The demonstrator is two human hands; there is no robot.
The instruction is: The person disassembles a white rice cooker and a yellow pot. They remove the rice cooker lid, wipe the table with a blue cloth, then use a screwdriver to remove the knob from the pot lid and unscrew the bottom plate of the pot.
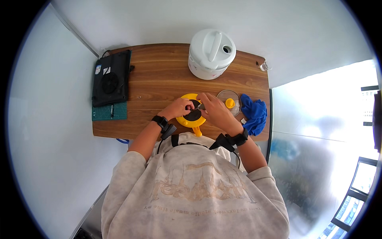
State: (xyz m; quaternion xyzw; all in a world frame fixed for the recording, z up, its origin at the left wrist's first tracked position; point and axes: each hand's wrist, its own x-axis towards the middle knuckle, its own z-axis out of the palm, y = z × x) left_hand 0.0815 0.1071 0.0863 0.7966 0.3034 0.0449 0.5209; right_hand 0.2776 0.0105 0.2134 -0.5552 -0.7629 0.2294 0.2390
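In front of me on the wooden table lies a round yellow pan point(184, 122) with a dark middle and a yellow handle pointing toward my body. Over its left half is my left hand point(178, 108), fingers bent and pinched together near the dark centre; whatever they hold is too small to make out. From the right reaches my right hand point(216, 111), its fingers closed round a small tool with a grey handle point(201, 106). A thin dark shaft seems to run from that tool toward my left fingertips. My hands partly hide the pan's centre.
Right of the pan rests a glass lid point(223, 96) with a yellow knob, beside a crumpled blue cloth point(254, 114). A white lidded appliance point(209, 59) stands at the back. Leftward are a black flat device point(112, 79) and a green cutting mat point(98, 114). A small clear glass point(264, 66) sits at the far right corner.
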